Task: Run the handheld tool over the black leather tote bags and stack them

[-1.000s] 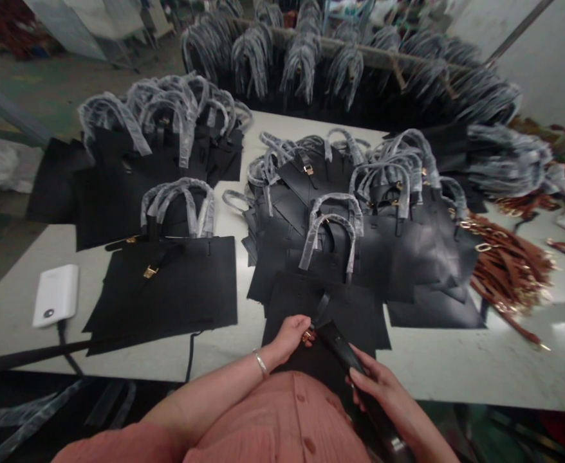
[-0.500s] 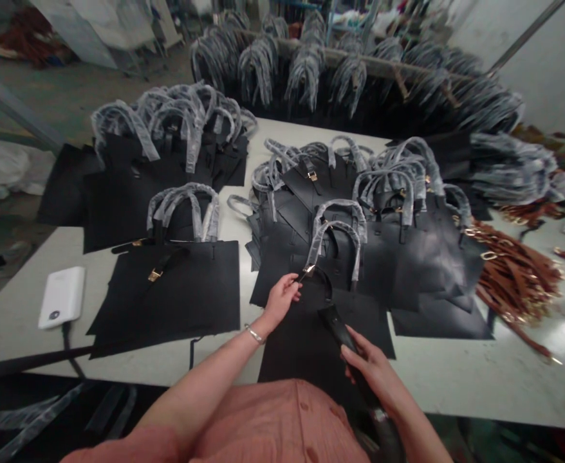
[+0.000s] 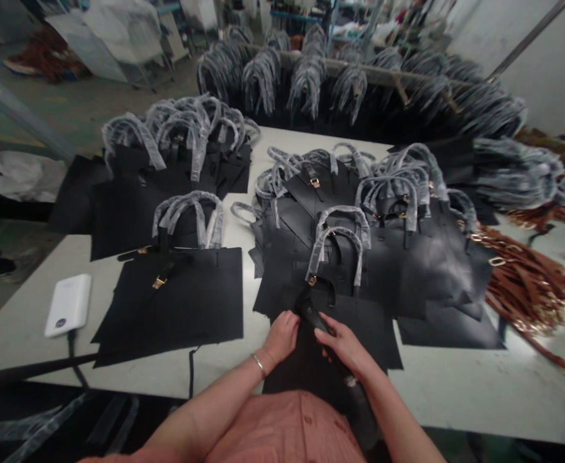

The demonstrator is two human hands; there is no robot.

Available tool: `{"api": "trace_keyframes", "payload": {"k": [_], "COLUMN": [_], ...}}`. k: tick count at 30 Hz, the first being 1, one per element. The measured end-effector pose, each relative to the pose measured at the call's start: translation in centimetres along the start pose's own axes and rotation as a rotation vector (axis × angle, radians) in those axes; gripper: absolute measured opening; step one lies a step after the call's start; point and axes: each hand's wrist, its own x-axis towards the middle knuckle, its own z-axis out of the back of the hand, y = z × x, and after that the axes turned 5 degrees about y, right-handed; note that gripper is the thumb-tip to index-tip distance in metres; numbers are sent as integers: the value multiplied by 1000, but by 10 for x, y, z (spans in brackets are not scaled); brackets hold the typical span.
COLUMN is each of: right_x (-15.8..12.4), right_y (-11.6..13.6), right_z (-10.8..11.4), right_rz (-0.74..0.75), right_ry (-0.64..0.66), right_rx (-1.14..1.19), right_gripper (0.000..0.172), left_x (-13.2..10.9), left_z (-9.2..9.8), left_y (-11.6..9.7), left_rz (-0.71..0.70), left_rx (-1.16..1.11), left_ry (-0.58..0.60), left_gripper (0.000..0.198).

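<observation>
A flat black leather bag panel point(image 3: 360, 321) with plastic-wrapped handles point(image 3: 336, 251) lies at the table's near edge in front of me. My left hand point(image 3: 282, 334) rests on the panel's near left part, fingers curled against the leather beside a black strap with a gold buckle point(image 3: 312, 281). My right hand point(image 3: 343, 344) is closed around a dark, long tool point(image 3: 311, 315) whose tip points at the strap's base. The tool's body runs back under my right wrist.
A finished pile of black panels point(image 3: 176, 302) lies left, more piles point(image 3: 398, 244) behind and right. Brown straps with gold hardware point(image 3: 524, 283) are heaped at right. A white power bank point(image 3: 69, 305) with a cable sits near the left table edge. Hanging handles point(image 3: 306, 77) fill the rack behind.
My left hand let go of the strap's buckle end and came back down to the panel. My right hand moved forward with the tool toward the strap base.
</observation>
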Motion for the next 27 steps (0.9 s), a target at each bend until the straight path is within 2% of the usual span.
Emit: {"api": "trace_keyframes", "payload": {"k": [6, 12, 15, 19, 21, 24, 27], "right_x": [-14, -3, -20, -61, -77, -84, -75], "right_y": [-14, -3, -1, -15, -25, -35, -38], "right_z": [10, -6, -3, 26, 47, 75, 98], "right_rz": [-18, 94, 143, 87, 24, 0, 39], "right_ry": [17, -78, -80, -65, -145, -327, -442], "right_rx": [-48, -124, -155, -114, -1, 190, 273], "right_gripper": [68, 64, 62, 60, 65, 68, 60], "left_x": [-2, -1, -2, 4, 14, 35, 56], "left_z": [-3, -6, -4, 6, 13, 19, 14], "left_y": [1, 3, 0, -11, -18, -23, -19], "left_rz": [14, -5, 8, 77, 104, 49, -3], "left_rx": [-8, 18, 25, 3, 5, 50, 97], "left_ry": [-11, -30, -51, -49, -85, -189, -251], "left_gripper": [20, 21, 22, 16, 15, 21, 39]}}
